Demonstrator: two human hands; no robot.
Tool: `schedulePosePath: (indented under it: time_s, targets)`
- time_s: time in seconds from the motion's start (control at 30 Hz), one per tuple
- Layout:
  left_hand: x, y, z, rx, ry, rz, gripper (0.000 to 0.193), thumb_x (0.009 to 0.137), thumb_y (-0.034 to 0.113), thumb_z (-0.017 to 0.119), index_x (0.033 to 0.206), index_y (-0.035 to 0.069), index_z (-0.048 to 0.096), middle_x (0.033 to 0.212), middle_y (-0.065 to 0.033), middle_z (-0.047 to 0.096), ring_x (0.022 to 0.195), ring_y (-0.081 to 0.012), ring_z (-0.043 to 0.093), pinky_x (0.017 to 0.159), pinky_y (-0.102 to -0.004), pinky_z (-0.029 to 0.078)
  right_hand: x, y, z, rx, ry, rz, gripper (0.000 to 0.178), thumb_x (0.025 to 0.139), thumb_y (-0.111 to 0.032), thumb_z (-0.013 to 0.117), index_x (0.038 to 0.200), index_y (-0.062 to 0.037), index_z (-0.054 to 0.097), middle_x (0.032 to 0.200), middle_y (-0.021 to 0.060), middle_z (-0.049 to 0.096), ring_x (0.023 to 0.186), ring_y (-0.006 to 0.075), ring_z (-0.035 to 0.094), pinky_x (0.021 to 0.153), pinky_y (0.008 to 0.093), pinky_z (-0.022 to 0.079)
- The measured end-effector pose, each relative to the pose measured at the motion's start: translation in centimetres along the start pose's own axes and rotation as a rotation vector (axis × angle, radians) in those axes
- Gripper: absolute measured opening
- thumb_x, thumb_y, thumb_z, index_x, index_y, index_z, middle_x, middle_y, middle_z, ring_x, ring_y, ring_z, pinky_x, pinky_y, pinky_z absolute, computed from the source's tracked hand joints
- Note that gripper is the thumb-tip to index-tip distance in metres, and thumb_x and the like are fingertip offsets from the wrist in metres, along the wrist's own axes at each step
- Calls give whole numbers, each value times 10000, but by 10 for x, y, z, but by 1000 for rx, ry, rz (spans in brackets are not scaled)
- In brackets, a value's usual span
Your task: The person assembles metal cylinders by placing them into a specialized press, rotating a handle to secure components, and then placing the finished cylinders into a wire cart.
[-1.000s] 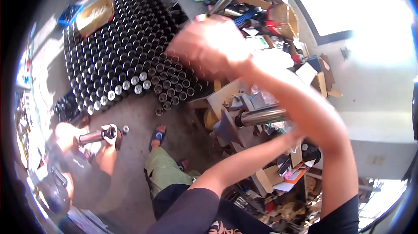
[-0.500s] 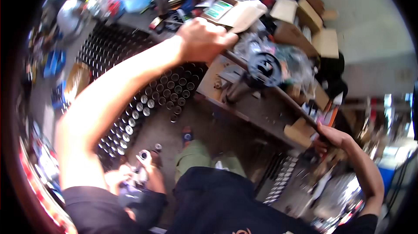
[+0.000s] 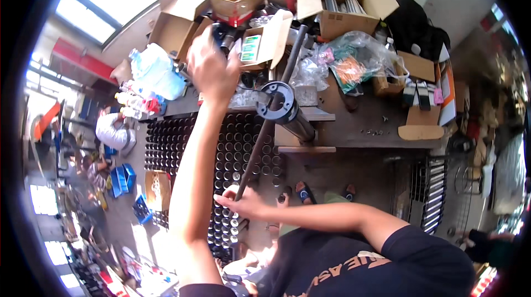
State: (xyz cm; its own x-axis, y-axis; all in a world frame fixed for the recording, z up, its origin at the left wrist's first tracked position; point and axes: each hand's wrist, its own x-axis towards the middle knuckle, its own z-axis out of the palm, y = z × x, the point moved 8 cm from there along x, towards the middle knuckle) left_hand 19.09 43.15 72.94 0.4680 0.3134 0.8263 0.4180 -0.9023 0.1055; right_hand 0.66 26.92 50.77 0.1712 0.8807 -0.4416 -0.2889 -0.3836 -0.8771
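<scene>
A metal cylinder [image 3: 298, 128] stands upright at the bench's front edge, with a flanged, notched ring [image 3: 285, 101] at its top. A long dark rod [image 3: 256, 156] lies slanted across that ring. My right hand [image 3: 246, 203] is closed round the rod's near end, left of my body. The rod's far end sticks out beyond the cylinder, with no hand on it. My left hand [image 3: 213, 73] is raised left of the ring, off the rod, with thumb and fingers apart. Its fingertips are blurred in front of dark items on the bench.
Several rows of dark round tubes [image 3: 171, 136] stand on the floor at left. The bench [image 3: 354, 131] carries cardboard boxes [image 3: 345, 23], plastic bags [image 3: 359, 59] and small loose metal parts. A crouching person's arm [image 3: 265, 255] shows near my legs. Another person [image 3: 115, 131] sits farther left.
The rod has swung round the cylinder, its near end from the right to the front left, with my right hand on it. My left hand has let go of the rod.
</scene>
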Motion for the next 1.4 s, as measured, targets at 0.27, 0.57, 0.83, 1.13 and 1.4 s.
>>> schedulePosePath:
  time_s: [0.27,0.57,0.83,1.13,1.4]
  targets:
    - [-284,-5,-169,-567,-975,-1037,341,887,269,686,1149,55,648,872,-59,691,752,-133,637,614,-313,497,-31,-248,-254,-1257,908,-1298,636,751,-135,713,1350,-146,501,1377,120,474,1367,321,361,1076,509,300]
    - [-136,59,-59,335,-885,-652,267,858,192,594,1051,66,728,1018,-192,724,957,-337,724,822,-430,581,109,-298,-427,-1944,503,-765,195,813,-274,720,913,-111,762,905,177,716,898,373,687,811,469,557]
    - [-127,31,-54,394,-662,-331,217,853,205,566,886,67,730,878,-197,734,824,-381,733,734,-481,592,55,-257,-483,-1887,916,-467,257,829,-354,728,947,-130,769,945,163,731,884,362,708,780,445,579]
    - [-88,-20,-16,28,-149,230,204,742,299,714,744,118,622,720,-76,634,652,-295,663,567,-394,523,-182,-184,-350,-1694,1327,-137,284,828,-377,688,820,-102,761,843,165,719,815,363,691,809,470,551]
    - [-103,-16,-23,-68,139,208,136,731,282,721,629,214,662,628,-23,602,567,-256,609,496,-365,455,-185,-173,-368,-1598,1494,-188,343,890,-356,606,823,-57,761,872,190,709,903,385,661,891,465,490]
